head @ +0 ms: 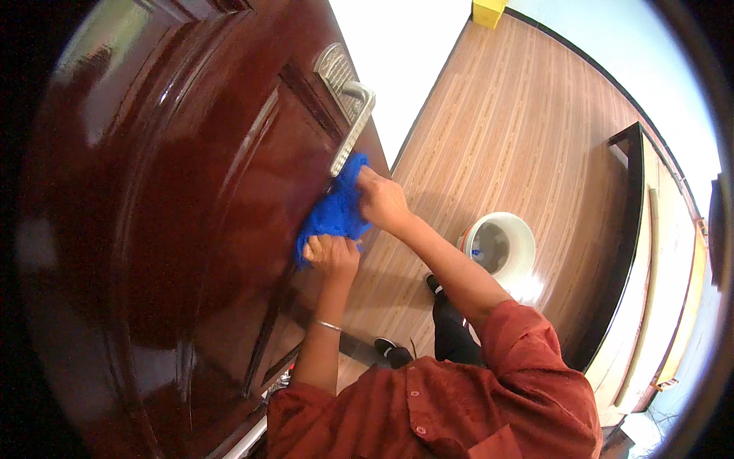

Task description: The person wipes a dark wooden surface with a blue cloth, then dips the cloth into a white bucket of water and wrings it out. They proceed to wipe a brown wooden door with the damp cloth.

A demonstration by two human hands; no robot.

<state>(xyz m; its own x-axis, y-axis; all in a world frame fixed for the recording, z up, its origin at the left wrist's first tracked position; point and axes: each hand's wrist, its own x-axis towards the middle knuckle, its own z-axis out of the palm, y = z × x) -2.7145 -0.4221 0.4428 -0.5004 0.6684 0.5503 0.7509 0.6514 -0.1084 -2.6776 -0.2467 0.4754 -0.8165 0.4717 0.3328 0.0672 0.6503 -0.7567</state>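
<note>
A bright blue cloth [338,215] is bunched between my two hands, beside the edge of a glossy dark red-brown panelled door [166,241]. My left hand [331,253] grips the cloth's lower end, with a thin bangle on that wrist. Higher up, my right hand [383,198] holds the other end, its fingertips partly hidden by the cloth. The tip of an ornate metal lever handle [358,117] meets the cloth's upper part. Whether the cloth presses on the door face or the edge, I cannot tell.
A white bucket [524,246] with greyish water stands on the wood-look floor [504,126], to the right of my feet. Along the right side runs a low bed-like platform [636,275] with a black edge. A yellow container [488,12] sits at the far wall.
</note>
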